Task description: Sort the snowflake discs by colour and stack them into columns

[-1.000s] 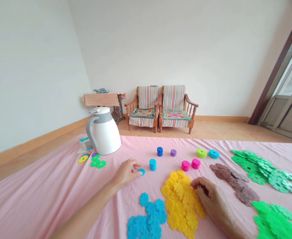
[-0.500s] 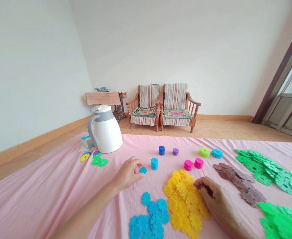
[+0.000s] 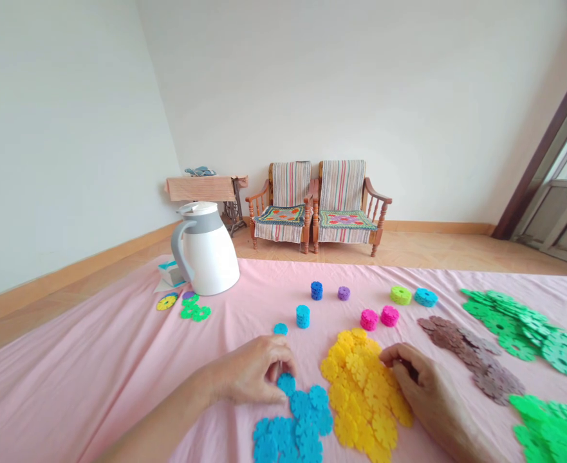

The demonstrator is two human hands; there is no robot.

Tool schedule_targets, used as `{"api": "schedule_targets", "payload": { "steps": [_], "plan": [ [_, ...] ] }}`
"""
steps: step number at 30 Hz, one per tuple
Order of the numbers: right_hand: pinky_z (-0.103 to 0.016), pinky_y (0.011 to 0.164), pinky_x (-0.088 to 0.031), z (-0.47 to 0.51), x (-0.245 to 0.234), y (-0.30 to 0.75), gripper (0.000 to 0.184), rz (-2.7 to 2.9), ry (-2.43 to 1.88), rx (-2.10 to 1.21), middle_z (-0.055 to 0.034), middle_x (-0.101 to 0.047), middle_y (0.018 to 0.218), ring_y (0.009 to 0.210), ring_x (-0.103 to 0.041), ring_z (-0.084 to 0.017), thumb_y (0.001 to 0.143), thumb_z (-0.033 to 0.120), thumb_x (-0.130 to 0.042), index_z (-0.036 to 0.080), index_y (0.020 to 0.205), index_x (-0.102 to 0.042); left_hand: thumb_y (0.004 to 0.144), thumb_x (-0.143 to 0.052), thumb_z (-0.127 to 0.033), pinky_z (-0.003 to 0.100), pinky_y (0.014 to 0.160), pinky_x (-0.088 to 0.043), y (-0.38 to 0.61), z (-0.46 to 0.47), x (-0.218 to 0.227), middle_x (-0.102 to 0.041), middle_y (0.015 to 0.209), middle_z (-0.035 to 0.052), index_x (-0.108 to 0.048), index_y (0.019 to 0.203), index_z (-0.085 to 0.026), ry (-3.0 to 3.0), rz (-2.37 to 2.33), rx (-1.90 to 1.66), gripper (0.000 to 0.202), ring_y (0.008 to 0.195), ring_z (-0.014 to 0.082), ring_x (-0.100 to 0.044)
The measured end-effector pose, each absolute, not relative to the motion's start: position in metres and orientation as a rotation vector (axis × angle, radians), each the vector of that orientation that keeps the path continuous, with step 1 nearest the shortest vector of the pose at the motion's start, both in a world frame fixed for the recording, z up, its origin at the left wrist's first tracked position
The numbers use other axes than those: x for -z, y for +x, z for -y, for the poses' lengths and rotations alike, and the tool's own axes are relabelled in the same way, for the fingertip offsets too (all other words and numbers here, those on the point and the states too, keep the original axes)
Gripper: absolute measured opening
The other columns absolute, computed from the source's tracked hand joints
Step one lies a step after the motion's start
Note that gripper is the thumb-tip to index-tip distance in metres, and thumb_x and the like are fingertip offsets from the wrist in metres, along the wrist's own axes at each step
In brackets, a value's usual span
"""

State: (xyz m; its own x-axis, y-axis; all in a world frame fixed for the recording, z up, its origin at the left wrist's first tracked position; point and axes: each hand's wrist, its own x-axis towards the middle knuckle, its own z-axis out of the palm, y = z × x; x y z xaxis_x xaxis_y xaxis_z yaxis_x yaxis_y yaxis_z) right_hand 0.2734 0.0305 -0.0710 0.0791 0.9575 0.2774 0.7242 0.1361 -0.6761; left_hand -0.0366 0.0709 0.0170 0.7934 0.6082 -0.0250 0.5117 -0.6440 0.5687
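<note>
My left hand (image 3: 259, 370) is over the left side of a heap of blue flower-shaped discs (image 3: 302, 418). Its thumb and fingers are apart around one blue disc (image 3: 286, 384) that lies at the heap's upper edge. Just beyond the hand, a single blue disc (image 3: 280, 328) lies flat on the pink cloth, left of an upright stack of blue discs (image 3: 303, 316). My right hand (image 3: 423, 389) rests against the right edge of a pile of yellow discs (image 3: 360, 392). Its fingers are loosely curled, thumb and forefinger apart, with nothing visible between them.
Small stacks stand farther back: dark blue (image 3: 316, 290), purple (image 3: 343, 293), pink (image 3: 369, 319), lime (image 3: 401, 295) and blue (image 3: 426, 297). Brown discs (image 3: 471, 354) and green discs (image 3: 519, 321) lie at right. A white jug (image 3: 215, 257) stands at back left on the pink cloth (image 3: 119, 360).
My left hand has left the single blue disc on the cloth and moved back toward me, to the blue heap. My right hand stays by the yellow pile.
</note>
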Motion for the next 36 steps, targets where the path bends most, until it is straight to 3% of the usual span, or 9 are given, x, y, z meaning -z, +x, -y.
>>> {"api": "schedule_targets", "payload": {
  "steps": [7, 12, 21, 32, 36],
  "plan": [
    [-0.026, 0.055, -0.039, -0.027, 0.064, 0.269, 0.023, 1.705, -1.659, -0.399, 0.0008, -0.059, 0.065, 0.058, -0.053, -0.016, 0.077, 0.021, -0.036, 0.021, 0.079, -0.058, 0.064, -0.067, -0.017, 0.019, 0.057, -0.041, -0.039, -0.086, -0.014, -0.056, 0.078, -0.0014, -0.065, 0.088, -0.018, 2.268, -1.007, -0.483, 0.024, 0.062, 0.0100, -0.051],
    [-0.027, 0.055, -0.039, -0.025, 0.058, 0.267, 0.024, 1.711, -1.659, -0.353, 0.0004, -0.061, 0.067, 0.058, -0.054, -0.016, 0.077, 0.022, -0.035, 0.021, 0.077, -0.059, 0.069, -0.063, -0.019, 0.024, 0.069, -0.045, -0.041, -0.107, 0.000, -0.060, 0.083, 0.0016, -0.066, 0.090, -0.018, 2.253, -1.333, -0.790, 0.021, 0.070, 0.0133, -0.054],
    [-0.026, 0.054, -0.039, -0.028, 0.064, 0.271, 0.024, 1.699, -1.651, -0.405, 0.0006, -0.061, 0.067, 0.058, -0.052, -0.015, 0.075, 0.022, -0.038, 0.021, 0.078, -0.062, 0.071, -0.064, -0.021, 0.026, 0.078, -0.047, -0.045, -0.115, 0.016, -0.062, 0.092, 0.0043, -0.067, 0.093, -0.018, 2.231, -1.278, -0.788, 0.023, 0.082, 0.0165, -0.058],
    [-0.025, 0.050, -0.037, -0.028, 0.064, 0.271, 0.023, 1.655, -1.632, -0.409, 0.0005, -0.061, 0.062, 0.053, -0.051, -0.015, 0.071, 0.025, -0.040, 0.021, 0.074, -0.063, 0.070, -0.067, -0.023, 0.027, 0.078, -0.045, -0.047, -0.118, 0.019, -0.062, 0.089, 0.0041, -0.067, 0.092, -0.019, 2.322, -1.269, -0.753, 0.023, 0.083, 0.0182, -0.057],
    [-0.026, 0.049, -0.037, -0.025, 0.064, 0.270, 0.024, 1.583, -1.667, -0.395, 0.0010, -0.059, 0.061, 0.050, -0.051, -0.015, 0.075, 0.025, -0.039, 0.021, 0.085, -0.061, 0.070, -0.067, -0.021, 0.026, 0.079, -0.044, -0.049, -0.114, 0.011, -0.061, 0.092, 0.0040, -0.066, 0.095, -0.019, 2.302, -1.242, -0.793, 0.025, 0.085, 0.0173, -0.057]
  ]
}}
